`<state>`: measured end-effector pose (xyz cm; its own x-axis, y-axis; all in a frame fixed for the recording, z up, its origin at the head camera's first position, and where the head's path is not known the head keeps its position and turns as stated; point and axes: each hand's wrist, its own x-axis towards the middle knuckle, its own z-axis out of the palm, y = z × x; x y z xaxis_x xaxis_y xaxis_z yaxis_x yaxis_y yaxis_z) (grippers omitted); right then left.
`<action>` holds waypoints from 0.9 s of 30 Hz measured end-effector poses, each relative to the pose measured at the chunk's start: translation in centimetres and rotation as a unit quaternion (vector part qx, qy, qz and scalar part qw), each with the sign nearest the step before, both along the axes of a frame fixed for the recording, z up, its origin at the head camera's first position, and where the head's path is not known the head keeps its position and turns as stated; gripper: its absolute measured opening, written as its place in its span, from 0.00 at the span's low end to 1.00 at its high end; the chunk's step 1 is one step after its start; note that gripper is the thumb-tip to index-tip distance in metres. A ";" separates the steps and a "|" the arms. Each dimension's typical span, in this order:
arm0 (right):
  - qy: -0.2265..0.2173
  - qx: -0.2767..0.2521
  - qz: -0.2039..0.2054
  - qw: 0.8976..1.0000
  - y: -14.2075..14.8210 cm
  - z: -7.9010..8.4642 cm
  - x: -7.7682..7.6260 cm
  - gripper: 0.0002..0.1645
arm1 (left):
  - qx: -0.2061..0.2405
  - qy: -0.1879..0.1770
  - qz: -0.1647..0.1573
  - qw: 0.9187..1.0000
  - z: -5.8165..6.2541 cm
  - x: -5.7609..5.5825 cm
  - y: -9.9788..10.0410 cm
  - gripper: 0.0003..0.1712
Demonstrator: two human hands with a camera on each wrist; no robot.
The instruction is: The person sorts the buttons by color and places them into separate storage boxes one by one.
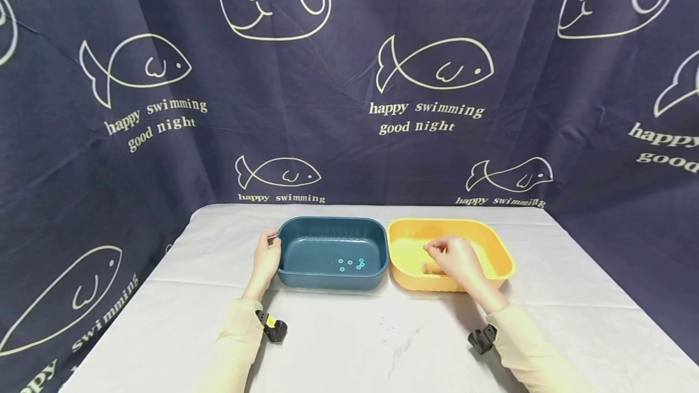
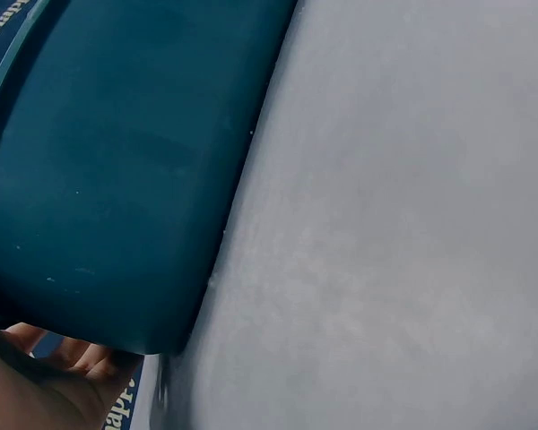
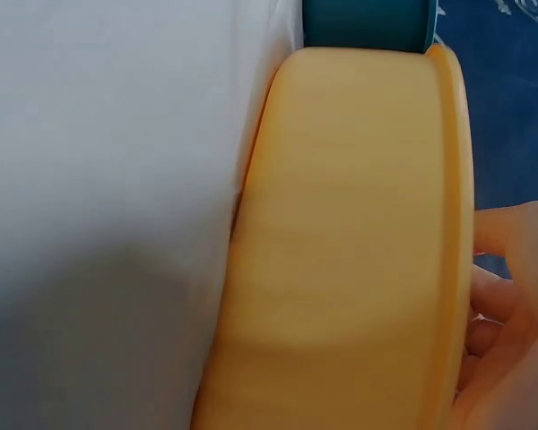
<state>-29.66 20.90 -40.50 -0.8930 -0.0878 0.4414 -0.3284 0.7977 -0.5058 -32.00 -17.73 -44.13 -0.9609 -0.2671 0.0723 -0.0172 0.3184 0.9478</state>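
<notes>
A dark teal plastic bin (image 1: 333,282) stands on the table with several small light-blue ring-like pieces (image 1: 350,262) on its floor. My left hand (image 1: 267,258) grips this bin's left end; the left wrist view shows its fingers at the bin's wall (image 2: 117,179). Over the yellow bin (image 1: 494,253), my right hand (image 1: 457,258) has its thumb and forefinger brought together. Whether a tiny piece sits between those fingertips is too small to tell. Below that hand lies a small pinkish piece (image 1: 425,267). In the right wrist view the yellow wall (image 3: 359,224) partly hides the fingers.
Both bins stand side by side, nearly touching, on a white cloth-covered table (image 1: 338,344). A dark blue curtain (image 1: 349,77) with fish and whale drawings hangs behind and at the sides. Each wrist carries a small black camera (image 1: 275,327).
</notes>
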 end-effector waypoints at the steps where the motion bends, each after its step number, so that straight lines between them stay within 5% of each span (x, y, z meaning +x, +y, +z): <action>1: 0.003 -0.001 0.005 1.000 -0.2 0.0 0.1 0.06 | 0.000 0.000 0.000 1.000 0.0 0.0 0.0 0.24; 27: 0.003 -0.010 0.072 0.997 -4.1 0.3 3.2 0.06 | 0.006 0.005 0.002 1.000 -0.1 0.0 0.0 0.24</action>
